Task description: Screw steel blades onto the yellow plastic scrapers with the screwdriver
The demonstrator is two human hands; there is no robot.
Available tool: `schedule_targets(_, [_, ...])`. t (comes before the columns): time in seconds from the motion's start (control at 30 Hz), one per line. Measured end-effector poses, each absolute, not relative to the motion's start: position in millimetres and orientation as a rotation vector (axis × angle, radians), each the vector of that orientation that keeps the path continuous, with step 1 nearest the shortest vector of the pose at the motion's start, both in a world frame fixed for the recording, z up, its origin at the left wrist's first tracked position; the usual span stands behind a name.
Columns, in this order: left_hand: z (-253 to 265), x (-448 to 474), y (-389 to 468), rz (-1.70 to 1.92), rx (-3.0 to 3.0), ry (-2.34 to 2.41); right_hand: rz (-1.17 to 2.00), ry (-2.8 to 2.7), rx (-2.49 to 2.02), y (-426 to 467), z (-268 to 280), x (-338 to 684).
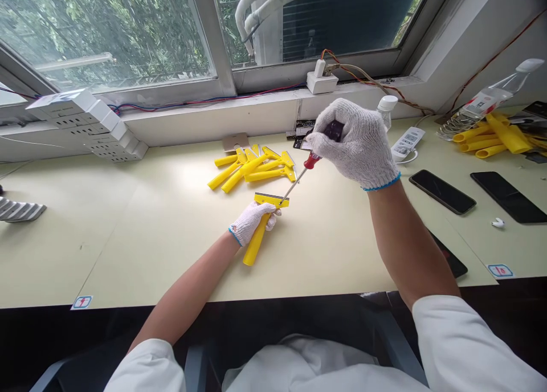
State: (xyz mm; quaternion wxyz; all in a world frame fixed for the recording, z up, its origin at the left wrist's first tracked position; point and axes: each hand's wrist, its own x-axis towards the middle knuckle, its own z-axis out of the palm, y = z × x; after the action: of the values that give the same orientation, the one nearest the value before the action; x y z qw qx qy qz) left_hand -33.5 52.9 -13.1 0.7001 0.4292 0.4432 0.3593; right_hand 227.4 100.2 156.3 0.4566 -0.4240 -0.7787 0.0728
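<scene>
My left hand [253,221], in a white knit glove, is closed around a yellow scraper [256,241] just above the table. The scraper's wide head points away from me and its handle points toward me. My right hand [350,141], gloved too, grips the dark handle of a screwdriver [312,160] with a red collar. Its metal shaft slants down to the left, and the tip meets the scraper head near its right side. Whether a screw sits under the tip is too small to tell. Beyond my left hand lies a pile of several yellow scrapers [256,167].
Right of my arm lie a phone [442,191], another phone [508,196], a white earbud [498,223] and a power strip [408,143]. Yellow handles [508,135] and a plastic bottle [491,98] are at far right. Stacked white boxes [96,124] stand back left.
</scene>
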Motion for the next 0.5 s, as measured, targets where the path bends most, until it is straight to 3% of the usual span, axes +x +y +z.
schedule_targets(0.5, [-20,-32,64,0.959,0.726,1.0,0.194,-2.234,-0.244,64,147,191])
